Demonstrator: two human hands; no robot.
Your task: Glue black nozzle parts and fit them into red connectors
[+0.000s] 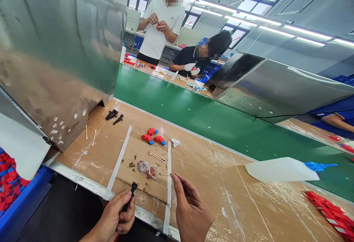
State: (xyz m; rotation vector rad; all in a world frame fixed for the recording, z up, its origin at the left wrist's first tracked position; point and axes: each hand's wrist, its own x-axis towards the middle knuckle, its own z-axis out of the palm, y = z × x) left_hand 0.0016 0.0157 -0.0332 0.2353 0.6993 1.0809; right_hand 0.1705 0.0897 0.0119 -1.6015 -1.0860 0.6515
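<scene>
Steel hood (55, 50): large tilted sheet-metal housing, far left, its lower edge dotted with white scraps.

Conveyor belt (193, 113): green band running left to right beyond the worktop; a second steel hood (276, 87) overhangs it on the right.

Worktop (249, 205): cardboard-covered, taped over, stained; white tape strips frame a patch at near centre.

Co-workers: one person standing (162, 24) far across the belt, both hands at a small red item; one person seated (199, 58) beside, hands on the far bench.

Blue bin (16, 194): near left, filled with red parts.

White bottle (282, 169): lying on its side, right, blue nozzle pointing right, at the belt's edge.

Right hand (190, 205): near centre, forearm rising from the bottom edge, fingers curled, thumb and forefinger pinched on a thin swab stick (165, 175) whose tip reaches left to just beside the small dish.

Left hand (117, 216): near, left of the right hand, clenched about a black plastic part (130, 196), whose upper end stands out above the fingers, tilted right.

Red strip stack (329, 212): near right corner.

Red-and-blue pieces (153, 136): three, far of the taped patch.

Black parts (114, 116): a few, far left on the worktop.

Small dishes (148, 169): two clear round cups, touching, inside the taped patch, just left of the swab tip.

Spare swabs (156, 156): lying just far of the dishes.
</scene>
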